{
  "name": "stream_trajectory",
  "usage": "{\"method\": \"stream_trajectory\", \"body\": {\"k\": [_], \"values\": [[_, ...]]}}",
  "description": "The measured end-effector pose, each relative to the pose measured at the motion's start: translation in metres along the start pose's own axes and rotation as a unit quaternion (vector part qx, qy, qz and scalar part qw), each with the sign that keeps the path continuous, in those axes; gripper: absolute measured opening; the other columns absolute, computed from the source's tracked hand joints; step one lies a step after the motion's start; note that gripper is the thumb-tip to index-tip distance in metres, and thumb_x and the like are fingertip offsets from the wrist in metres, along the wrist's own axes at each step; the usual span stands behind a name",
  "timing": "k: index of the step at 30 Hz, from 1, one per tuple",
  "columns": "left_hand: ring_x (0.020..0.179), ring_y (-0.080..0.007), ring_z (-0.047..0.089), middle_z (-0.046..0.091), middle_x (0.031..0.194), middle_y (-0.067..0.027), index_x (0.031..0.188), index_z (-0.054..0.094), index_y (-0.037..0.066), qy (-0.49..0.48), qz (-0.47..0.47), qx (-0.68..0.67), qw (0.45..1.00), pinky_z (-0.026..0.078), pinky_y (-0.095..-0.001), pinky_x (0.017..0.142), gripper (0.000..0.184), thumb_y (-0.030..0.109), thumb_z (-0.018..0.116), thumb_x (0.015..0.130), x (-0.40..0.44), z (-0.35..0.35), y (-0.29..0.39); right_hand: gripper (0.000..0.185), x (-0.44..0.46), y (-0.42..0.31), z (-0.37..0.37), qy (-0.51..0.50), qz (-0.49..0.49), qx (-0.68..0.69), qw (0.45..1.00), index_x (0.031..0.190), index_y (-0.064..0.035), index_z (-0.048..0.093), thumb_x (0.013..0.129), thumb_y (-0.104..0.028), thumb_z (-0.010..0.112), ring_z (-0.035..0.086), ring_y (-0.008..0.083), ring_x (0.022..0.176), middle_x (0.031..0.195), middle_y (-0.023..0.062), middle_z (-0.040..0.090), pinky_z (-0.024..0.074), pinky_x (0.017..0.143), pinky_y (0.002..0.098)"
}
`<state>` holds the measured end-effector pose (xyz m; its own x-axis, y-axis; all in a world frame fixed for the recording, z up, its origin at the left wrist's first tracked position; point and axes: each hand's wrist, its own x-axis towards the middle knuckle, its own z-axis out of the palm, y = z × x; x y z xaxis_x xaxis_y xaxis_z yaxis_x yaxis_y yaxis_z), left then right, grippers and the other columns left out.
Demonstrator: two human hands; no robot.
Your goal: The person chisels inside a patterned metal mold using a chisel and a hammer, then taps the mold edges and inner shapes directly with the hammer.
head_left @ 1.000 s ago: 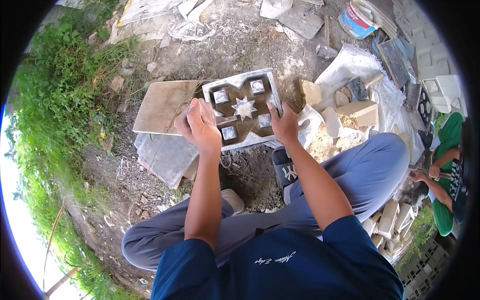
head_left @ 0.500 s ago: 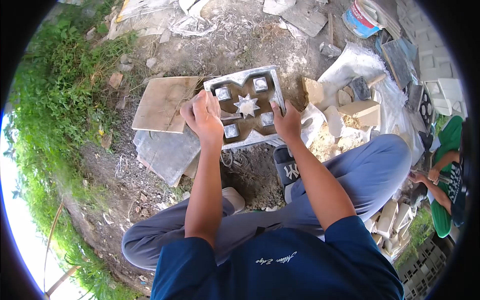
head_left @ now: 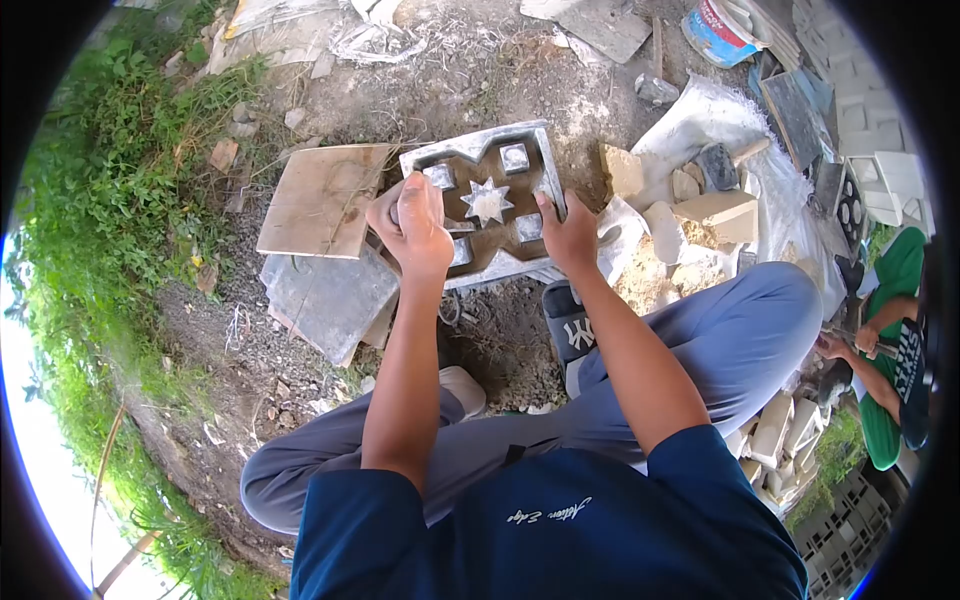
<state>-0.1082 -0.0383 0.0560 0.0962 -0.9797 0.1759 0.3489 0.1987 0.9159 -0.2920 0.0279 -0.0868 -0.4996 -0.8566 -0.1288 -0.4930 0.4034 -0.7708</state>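
A rectangular grey metal block mould point(head_left: 500, 268) lies tilted in front of me, with a raised star point(head_left: 487, 201) in its middle and raised square studs point(head_left: 514, 158) around it. My right hand point(head_left: 570, 232) grips the mould's right rim, thumb on top. My left hand point(head_left: 412, 222) is closed in a fist over the left side of the mould. A thin light tool point(head_left: 460, 228) sticks out of this fist toward the star; its handle is hidden by the fingers and its exact kind does not show.
Left of the mould lie a brown board point(head_left: 325, 200) and a grey slab point(head_left: 330, 300). Broken blocks point(head_left: 722, 215) and a white sack point(head_left: 690, 125) are to the right, a paint bucket point(head_left: 715, 35) behind them. Another person point(head_left: 890, 350) sits at far right, hands on something.
The mould and both hands appear slightly farther up and left in view, along with the surroundings. The left fist has turned a little on the tool. The right hand keeps its hold on the rim.
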Motion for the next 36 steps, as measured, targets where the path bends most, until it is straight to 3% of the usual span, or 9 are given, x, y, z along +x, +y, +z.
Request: {"method": "stream_trajectory", "body": {"k": [3,5,9,14,18,23,26,30,36], "values": [[0.051,-0.0059,0.020,0.025,0.060,0.0049,0.063,0.028,0.011,0.108,0.001,-0.015,0.994,0.016,-0.0292,0.047,0.043,0.015,0.054,0.097,-0.001,0.000,-0.004,0.050,0.000,-0.002,0.000,0.010,-0.027,0.024,0.999,0.099,0.0030,0.065,0.100,-0.047,0.064,0.065,0.0508,0.096,0.096,0.0288,0.070,0.0492,0.085,0.0564],[0.050,-0.0071,0.021,0.027,0.059,0.0031,0.064,0.030,0.011,0.026,0.032,-0.038,0.998,0.017,-0.0300,0.046,0.041,0.015,0.052,0.098,-0.006,0.004,0.023,0.050,-0.001,-0.004,-0.006,-0.018,0.017,-0.003,1.000,0.097,0.0024,0.064,0.100,-0.048,0.063,0.065,0.0509,0.096,0.096,0.0287,0.070,0.0487,0.084,0.0569],[0.048,-0.0091,0.021,0.029,0.055,0.0003,0.061,0.032,0.010,0.110,0.059,0.002,0.992,0.016,-0.0301,0.046,0.044,0.016,0.051,0.100,-0.017,0.004,-0.005,0.050,0.001,-0.004,0.000,0.015,-0.021,0.008,1.000,0.097,0.0020,0.064,0.099,-0.048,0.064,0.065,0.0513,0.096,0.096,0.0286,0.070,0.0487,0.084,0.0572],[0.049,-0.0090,0.023,0.030,0.055,-0.0002,0.060,0.032,0.010,0.058,0.138,0.006,0.989,0.018,-0.0305,0.045,0.045,0.014,0.052,0.100,-0.023,0.008,0.006,0.051,0.000,-0.007,-0.008,-0.009,0.004,0.005,1.000,0.096,0.0024,0.064,0.099,-0.048,0.064,0.065,0.0512,0.097,0.097,0.0287,0.070,0.0487,0.084,0.0570],[0.049,-0.0083,0.025,0.032,0.054,-0.0004,0.058,0.036,0.008,0.100,0.043,-0.040,0.993,0.016,-0.0303,0.044,0.043,0.013,0.051,0.098,-0.014,-0.010,-0.009,0.050,-0.002,-0.003,0.000,0.010,-0.012,0.021,1.000,0.095,0.0023,0.064,0.099,-0.048,0.065,0.065,0.0511,0.096,0.095,0.0293,0.070,0.0490,0.084,0.0568],[0.047,-0.0075,0.023,0.030,0.054,0.0003,0.057,0.033,0.005,0.012,0.091,0.008,0.996,0.016,-0.0300,0.045,0.045,0.013,0.052,0.097,-0.027,0.012,0.021,0.051,0.000,-0.002,-0.005,-0.012,-0.001,-0.009,1.000,0.100,0.0029,0.066,0.099,-0.048,0.063,0.065,0.0516,0.097,0.097,0.0297,0.070,0.0498,0.085,0.0564],[0.047,-0.0082,0.023,0.032,0.053,-0.0006,0.056,0.035,0.005,0.151,0.047,-0.008,0.987,0.016,-0.0298,0.045,0.045,0.015,0.054,0.096,-0.017,-0.005,-0.012,0.052,-0.002,0.001,0.002,0.001,-0.016,0.000,1.000,0.102,0.0027,0.066,0.099,-0.050,0.063,0.065,0.0511,0.098,0.098,0.0288,0.070,0.0496,0.086,0.0567],[0.045,-0.0104,0.022,0.032,0.052,-0.0016,0.057,0.034,0.007,0.012,0.109,-0.023,0.994,0.016,-0.0308,0.044,0.044,0.014,0.054,0.095,-0.017,0.006,0.022,0.052,0.007,-0.006,-0.005,-0.009,-0.007,-0.005,1.000,0.104,0.0019,0.067,0.099,-0.049,0.062,0.065,0.0498,0.102,0.101,0.0281,0.071,0.0493,0.088,0.0564],[0.046,-0.0085,0.023,0.030,0.053,0.0002,0.058,0.032,0.008,0.038,0.064,-0.021,0.997,0.016,-0.0299,0.044,0.045,0.016,0.053,0.096,-0.011,-0.007,-0.005,0.052,0.005,0.001,0.003,0.009,-0.018,0.014,1.000,0.103,0.0025,0.067,0.099,-0.050,0.063,0.065,0.0508,0.098,0.099,0.0287,0.070,0.0494,0.087,0.0567]]}}
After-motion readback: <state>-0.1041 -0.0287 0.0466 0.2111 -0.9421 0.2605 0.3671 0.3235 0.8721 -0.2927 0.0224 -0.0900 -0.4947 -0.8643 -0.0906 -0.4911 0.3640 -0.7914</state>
